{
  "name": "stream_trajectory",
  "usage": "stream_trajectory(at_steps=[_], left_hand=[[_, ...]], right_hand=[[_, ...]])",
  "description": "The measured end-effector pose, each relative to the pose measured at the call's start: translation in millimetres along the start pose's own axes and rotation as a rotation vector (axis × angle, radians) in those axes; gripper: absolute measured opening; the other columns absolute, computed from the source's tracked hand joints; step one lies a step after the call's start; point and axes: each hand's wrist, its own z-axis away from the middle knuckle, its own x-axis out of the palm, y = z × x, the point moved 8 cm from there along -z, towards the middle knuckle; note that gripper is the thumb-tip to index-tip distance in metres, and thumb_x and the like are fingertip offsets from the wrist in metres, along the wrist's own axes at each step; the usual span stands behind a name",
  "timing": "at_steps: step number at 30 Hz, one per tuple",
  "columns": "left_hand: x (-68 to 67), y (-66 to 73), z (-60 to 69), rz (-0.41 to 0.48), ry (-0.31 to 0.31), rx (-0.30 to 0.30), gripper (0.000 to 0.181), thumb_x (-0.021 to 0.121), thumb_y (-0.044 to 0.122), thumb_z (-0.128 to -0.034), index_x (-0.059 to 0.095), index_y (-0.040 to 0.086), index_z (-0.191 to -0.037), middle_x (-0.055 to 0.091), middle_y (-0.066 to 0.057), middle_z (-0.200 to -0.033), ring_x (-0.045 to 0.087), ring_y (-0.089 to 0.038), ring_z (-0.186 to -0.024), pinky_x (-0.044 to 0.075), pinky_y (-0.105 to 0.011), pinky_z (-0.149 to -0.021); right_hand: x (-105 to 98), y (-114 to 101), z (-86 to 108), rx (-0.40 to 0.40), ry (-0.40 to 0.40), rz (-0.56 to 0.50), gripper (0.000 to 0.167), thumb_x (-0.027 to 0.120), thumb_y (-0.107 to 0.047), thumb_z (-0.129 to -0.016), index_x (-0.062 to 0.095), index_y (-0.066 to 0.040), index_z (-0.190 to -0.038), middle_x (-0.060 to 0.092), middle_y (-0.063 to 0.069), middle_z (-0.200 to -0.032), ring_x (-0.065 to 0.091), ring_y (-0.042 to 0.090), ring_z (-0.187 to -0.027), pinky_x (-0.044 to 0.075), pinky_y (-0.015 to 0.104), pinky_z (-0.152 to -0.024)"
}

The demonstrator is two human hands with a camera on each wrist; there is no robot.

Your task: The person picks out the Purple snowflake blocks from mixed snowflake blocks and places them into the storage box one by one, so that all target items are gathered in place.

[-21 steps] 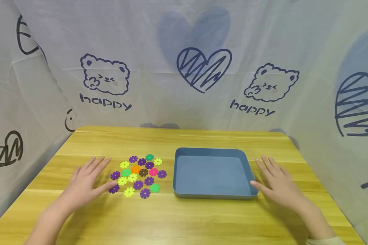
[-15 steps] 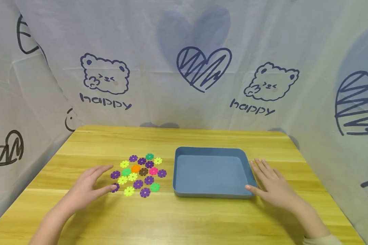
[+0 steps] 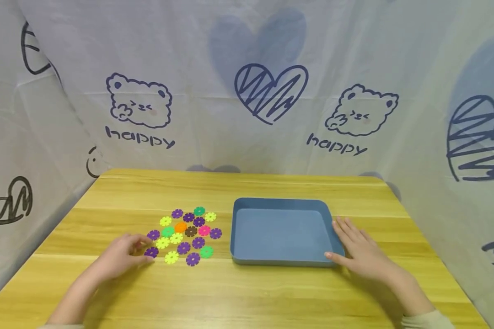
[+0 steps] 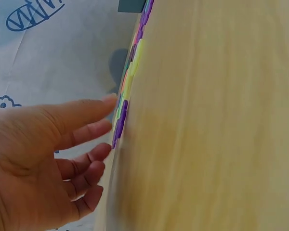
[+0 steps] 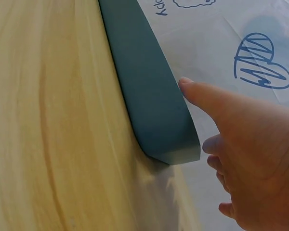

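The left hand (image 3: 119, 257) was found at the left edge of a loose spread of slotted plastic discs (image 3: 183, 248), all lying flat on the wood-grain worktop (image 3: 247, 297). Its fingers were loosely bent, with a moderate gap between thumb and fingertips, and it held nothing. The nearest piece, a purple disc (image 3: 150, 252) at the lower left of the spread, lay just beyond the thumb tip; contact could not be confirmed. A second purple disc (image 3: 154, 235) lay near the bent fingers, slightly farther from the person. The left wrist view showed the discs nearly edge-on, past the fingertips.

The remaining discs — purple, yellow, green, one orange (image 3: 180, 227), one brown (image 3: 191, 231) and one pink (image 3: 204, 230) — lay between the left hand and the tray.

The blue-grey rectangular tray (image 3: 286, 233) sat upright to the right of the discs, apart from them. The right hand (image 3: 360, 256) was at its right end, spread wide with fingers extended along the outer side and the thumb at the rim near the front corner. It gripped nothing.

Behind the worktop hung a pale cloth (image 3: 206, 137) printed with hearts, bear faces and the word "happy".
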Motion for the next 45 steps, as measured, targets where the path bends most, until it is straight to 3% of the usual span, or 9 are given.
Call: stream_trajectory(at_steps=[4,13,19,24,37,45], left_hand=[[2.9,-1.9,0.1,-0.018,-0.031,-0.007,0.042,0.078,0.029,-0.0784,0.068,0.007,-0.112,0.061,-0.008,-0.100,0.053,-0.020,-0.091,0.045,-0.036,-0.077],[0.3,0.8,-6.7,-0.096,-0.015,-0.021,0.035,0.081,0.028,-0.0755,0.068,0.009,-0.102,0.063,-0.010,-0.097,0.055,-0.025,-0.090,0.045,-0.045,-0.078],[-0.4,3.4,-7.2,-0.151,0.033,-0.023,0.034,0.084,0.031,-0.0711,0.067,0.012,-0.093,0.062,-0.009,-0.097,0.053,-0.031,-0.094,0.040,-0.050,-0.082],[-4.4,10.5,-4.4,-0.236,0.105,0.018,0.033,0.085,0.032,-0.0685,0.066,0.016,-0.090,0.061,-0.009,-0.100,0.050,-0.037,-0.101,0.034,-0.054,-0.081],[-11.6,22.1,-3.5,-0.273,0.132,0.048,0.030,0.082,0.032,-0.0737,0.053,0.024,-0.071,0.058,0.002,-0.089,0.048,-0.027,-0.091,0.026,-0.039,-0.073],[-13.9,30.3,-8.1,-0.300,0.131,0.081,0.025,0.076,0.037,-0.0811,0.057,0.024,-0.071,0.057,0.006,-0.081,0.048,-0.021,-0.084,0.031,-0.041,-0.074]], right_hand=[[2.3,1.9,-1.6,0.009,-0.013,0.007,0.089,0.052,-0.060,-0.092,0.019,-0.005,-0.155,0.012,0.017,-0.163,0.010,0.042,-0.150,0.012,0.068,-0.113],[0.7,1.1,-0.2,0.007,-0.016,0.004,0.090,0.054,-0.059,-0.092,0.020,-0.003,-0.154,0.013,0.019,-0.162,0.010,0.042,-0.150,0.013,0.067,-0.113],[1.9,2.3,3.4,-0.002,-0.021,-0.007,0.093,0.056,-0.058,-0.091,0.020,-0.001,-0.154,0.012,0.019,-0.163,0.010,0.043,-0.149,0.013,0.068,-0.112],[0.8,2.0,3.1,-0.003,-0.024,-0.012,0.093,0.057,-0.059,-0.090,0.020,0.000,-0.153,0.013,0.021,-0.162,0.010,0.044,-0.149,0.013,0.069,-0.112],[3.2,2.3,2.4,0.002,-0.031,-0.008,0.094,0.056,-0.060,-0.090,0.021,-0.001,-0.154,0.015,0.022,-0.161,0.010,0.044,-0.149,0.013,0.068,-0.112],[3.2,2.6,2.8,0.001,-0.017,-0.005,0.093,0.057,-0.059,-0.090,0.022,-0.001,-0.153,0.016,0.023,-0.161,0.011,0.045,-0.148,0.013,0.068,-0.113]])
